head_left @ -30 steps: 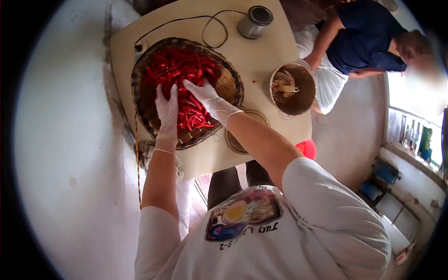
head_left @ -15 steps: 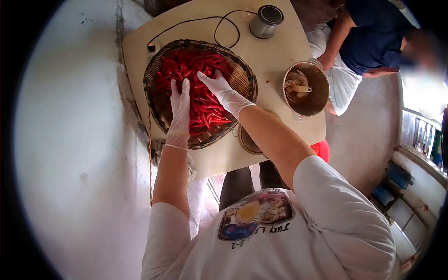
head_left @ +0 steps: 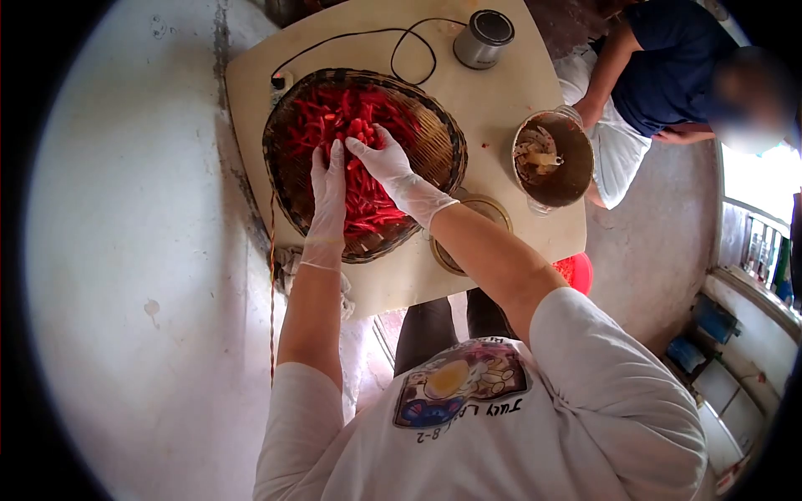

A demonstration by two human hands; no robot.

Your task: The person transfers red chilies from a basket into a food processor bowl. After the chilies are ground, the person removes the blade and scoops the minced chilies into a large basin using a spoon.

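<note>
Red chili peppers (head_left: pixel 372 204) lie heaped in a round woven basket (head_left: pixel 434 142) on the table. My left hand (head_left: pixel 329 188), in a thin whitish glove, is at the heap's left side with its fingers pointing away from me. My right hand (head_left: pixel 393 171), gloved the same way, comes in from the right. Between and just beyond the fingertips of both hands a clump of peppers is gathered, and both hands are closed around it. Some fingertips are hidden among the peppers.
On the cream table (head_left: pixel 401 280) stand a metal grinder (head_left: pixel 484 39) with a black cord, a pot (head_left: pixel 576 167) holding pale pieces, and a round lid (head_left: pixel 505 219). A person (head_left: pixel 677 67) sits beyond the pot. A red container (head_left: pixel 582 274) is below the table's right edge.
My hands have come closer together, with peppers gathered between them and raised a little in the heap. The whole view has shifted slightly, moving the table rightward.
</note>
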